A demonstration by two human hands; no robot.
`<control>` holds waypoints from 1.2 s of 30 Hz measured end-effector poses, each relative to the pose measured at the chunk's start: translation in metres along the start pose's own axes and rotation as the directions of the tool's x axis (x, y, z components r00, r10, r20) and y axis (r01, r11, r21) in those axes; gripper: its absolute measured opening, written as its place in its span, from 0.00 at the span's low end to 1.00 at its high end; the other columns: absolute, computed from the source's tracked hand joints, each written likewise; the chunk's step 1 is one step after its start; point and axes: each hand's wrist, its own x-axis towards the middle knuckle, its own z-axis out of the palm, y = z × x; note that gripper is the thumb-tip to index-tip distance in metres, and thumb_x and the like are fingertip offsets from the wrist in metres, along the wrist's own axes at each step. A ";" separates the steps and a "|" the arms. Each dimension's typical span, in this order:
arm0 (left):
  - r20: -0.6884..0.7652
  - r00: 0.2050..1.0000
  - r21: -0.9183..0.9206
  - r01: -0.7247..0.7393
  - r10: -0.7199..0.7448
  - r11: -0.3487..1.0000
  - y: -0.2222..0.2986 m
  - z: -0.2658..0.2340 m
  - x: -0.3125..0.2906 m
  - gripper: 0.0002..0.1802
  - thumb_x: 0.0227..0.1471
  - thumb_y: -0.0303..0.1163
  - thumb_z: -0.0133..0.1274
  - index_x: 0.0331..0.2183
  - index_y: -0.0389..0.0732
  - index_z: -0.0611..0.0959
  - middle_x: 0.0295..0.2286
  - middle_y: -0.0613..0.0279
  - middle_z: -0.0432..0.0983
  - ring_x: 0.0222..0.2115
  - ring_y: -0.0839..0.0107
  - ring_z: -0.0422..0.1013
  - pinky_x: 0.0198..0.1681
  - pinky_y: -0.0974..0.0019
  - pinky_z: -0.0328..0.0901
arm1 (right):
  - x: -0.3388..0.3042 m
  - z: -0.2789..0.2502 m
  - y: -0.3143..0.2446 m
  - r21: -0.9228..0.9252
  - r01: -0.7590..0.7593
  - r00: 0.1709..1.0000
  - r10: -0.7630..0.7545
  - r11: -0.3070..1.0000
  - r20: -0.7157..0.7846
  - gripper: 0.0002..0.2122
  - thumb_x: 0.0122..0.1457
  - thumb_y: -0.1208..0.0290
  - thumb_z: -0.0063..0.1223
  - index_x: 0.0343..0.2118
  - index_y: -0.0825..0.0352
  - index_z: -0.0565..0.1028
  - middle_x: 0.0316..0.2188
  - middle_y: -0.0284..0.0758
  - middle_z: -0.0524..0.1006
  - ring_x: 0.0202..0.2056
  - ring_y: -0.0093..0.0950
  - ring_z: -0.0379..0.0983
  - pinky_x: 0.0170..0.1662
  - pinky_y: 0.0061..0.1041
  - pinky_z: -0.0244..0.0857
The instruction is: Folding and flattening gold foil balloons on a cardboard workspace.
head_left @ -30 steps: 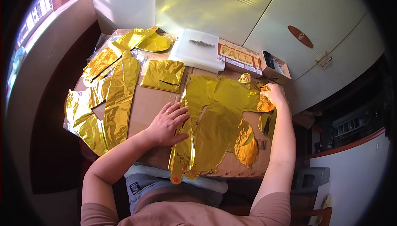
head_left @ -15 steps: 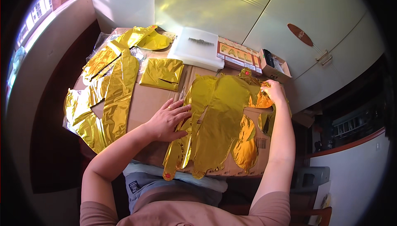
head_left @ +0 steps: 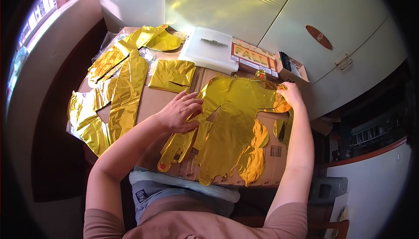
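Note:
A flat, uninflated gold foil balloon (head_left: 227, 125) lies spread over a cardboard surface (head_left: 150, 101) in front of me. My right hand (head_left: 290, 95) pinches its crumpled upper right part between thumb and fingers. At the balloon's left edge, my left hand (head_left: 180, 113) rests with its fingers apart; whether the fingertips press on the foil is hard to tell. A narrow strip with a red spot sticks out toward me at the lower left. Along the lower right, a shinier orange-gold piece is wrinkled and partly folded.
More flat gold foil balloons (head_left: 127, 97) cover the left side, near clear plastic wrapping. Behind my left hand lies a folded gold foil piece (head_left: 171, 74). A white plastic case (head_left: 207, 49), a printed flat box (head_left: 251, 57) and a small open box (head_left: 294, 71) line the back, against pale cabinets (head_left: 227, 9).
The balloon's lower left strip has swung outward to the left, and its lower edge has shifted. My left hand has moved slightly up. My right hand keeps its pinch, slightly higher.

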 end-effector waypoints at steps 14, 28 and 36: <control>-0.071 0.995 -0.048 0.067 -0.070 0.997 0.017 0.013 -0.006 0.32 0.51 0.46 0.59 0.54 0.42 0.72 0.57 0.52 0.66 0.63 0.50 0.57 0.67 0.45 0.48 | 0.010 0.019 0.018 0.020 0.013 1.000 -0.013 1.000 -0.025 0.11 0.52 0.78 0.63 0.39 0.75 0.79 0.29 0.34 0.81 0.30 0.21 0.74 0.36 0.24 0.68; 0.030 0.967 0.077 0.251 -0.254 0.965 0.115 -0.014 -0.053 0.55 0.36 0.57 0.67 0.61 0.38 0.65 0.58 0.41 0.61 0.59 0.42 0.59 0.61 0.43 0.56 | 0.023 0.043 0.020 -0.054 -0.041 0.997 0.038 0.998 -0.064 0.08 0.49 0.79 0.64 0.31 0.74 0.77 0.25 0.36 0.79 0.26 0.22 0.73 0.32 0.28 0.67; -0.177 0.927 -0.103 0.316 -0.331 0.943 0.115 -0.004 -0.075 0.27 0.41 0.29 0.58 0.47 0.34 0.75 0.49 0.39 0.70 0.49 0.43 0.71 0.52 0.50 0.68 | 0.015 0.045 0.016 0.079 -0.088 0.995 0.091 0.993 -0.040 0.11 0.47 0.75 0.66 0.31 0.75 0.78 0.28 0.46 0.80 0.30 0.33 0.78 0.36 0.32 0.70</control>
